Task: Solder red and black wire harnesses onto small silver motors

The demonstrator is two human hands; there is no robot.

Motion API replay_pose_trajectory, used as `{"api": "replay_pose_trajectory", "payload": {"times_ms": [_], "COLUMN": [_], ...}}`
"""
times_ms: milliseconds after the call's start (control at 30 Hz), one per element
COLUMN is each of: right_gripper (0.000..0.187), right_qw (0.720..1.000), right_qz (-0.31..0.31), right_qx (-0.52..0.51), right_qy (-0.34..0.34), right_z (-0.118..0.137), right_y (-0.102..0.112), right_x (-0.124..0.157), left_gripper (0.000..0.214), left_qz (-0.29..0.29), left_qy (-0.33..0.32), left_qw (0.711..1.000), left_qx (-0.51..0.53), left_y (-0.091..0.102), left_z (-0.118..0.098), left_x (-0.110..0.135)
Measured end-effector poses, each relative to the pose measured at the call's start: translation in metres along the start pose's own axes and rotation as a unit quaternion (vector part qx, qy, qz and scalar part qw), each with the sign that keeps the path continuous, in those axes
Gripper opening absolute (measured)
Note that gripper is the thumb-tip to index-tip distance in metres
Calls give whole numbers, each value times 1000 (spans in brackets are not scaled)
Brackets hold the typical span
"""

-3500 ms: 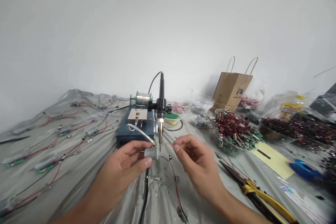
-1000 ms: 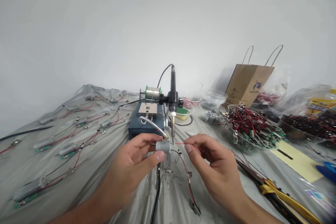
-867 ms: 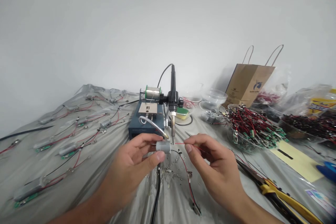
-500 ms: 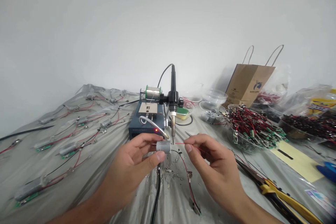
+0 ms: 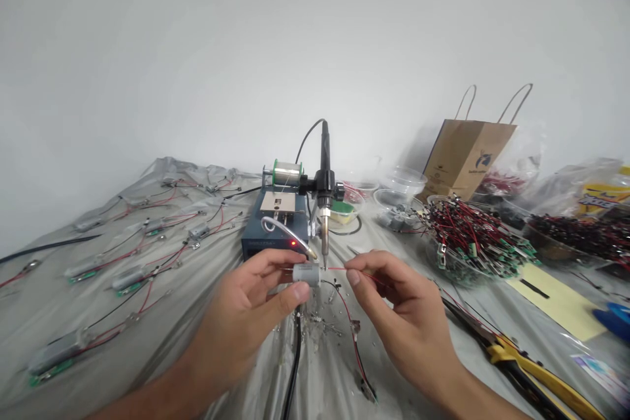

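**Left hand gripping motor under soldering iron tip**

The left hand [image 5: 241,318] is clasping a small silver DC motor [image 5: 306,274] between thumb and fingers, just below the soldering iron tip [image 5: 324,256]. The right hand [image 5: 398,318] is pinching a red wire [image 5: 342,269], its end reaching toward the motor. Yellow-handled pliers [image 5: 531,367] are lying further right.

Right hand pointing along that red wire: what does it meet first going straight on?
Probably the soldering iron tip, just before the silver motor in the left hand; depth is unclear.
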State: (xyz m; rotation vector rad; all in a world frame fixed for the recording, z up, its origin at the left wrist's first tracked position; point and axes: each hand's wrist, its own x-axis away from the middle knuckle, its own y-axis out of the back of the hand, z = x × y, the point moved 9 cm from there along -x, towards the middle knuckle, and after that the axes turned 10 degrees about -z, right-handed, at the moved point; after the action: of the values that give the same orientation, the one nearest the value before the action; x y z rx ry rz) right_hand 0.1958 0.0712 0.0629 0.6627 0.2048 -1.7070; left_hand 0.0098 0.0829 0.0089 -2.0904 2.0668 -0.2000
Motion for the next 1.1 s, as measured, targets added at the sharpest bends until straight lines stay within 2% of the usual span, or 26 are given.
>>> {"api": "replay_pose_trajectory", "payload": {"times_ms": [1100], "right_gripper": [12], "right_qw": [1000], "right_qz": [3], "right_qx": [-1], "right_qy": [2], "right_z": [1], "right_y": [-1], "right_x": [0], "left_gripper": [29], "left_qz": [-11], "left_qy": [8], "left_qw": [1000], "left_qx": [-14], "left_y": [1], "left_z": [-2], "left_x": [1]}}
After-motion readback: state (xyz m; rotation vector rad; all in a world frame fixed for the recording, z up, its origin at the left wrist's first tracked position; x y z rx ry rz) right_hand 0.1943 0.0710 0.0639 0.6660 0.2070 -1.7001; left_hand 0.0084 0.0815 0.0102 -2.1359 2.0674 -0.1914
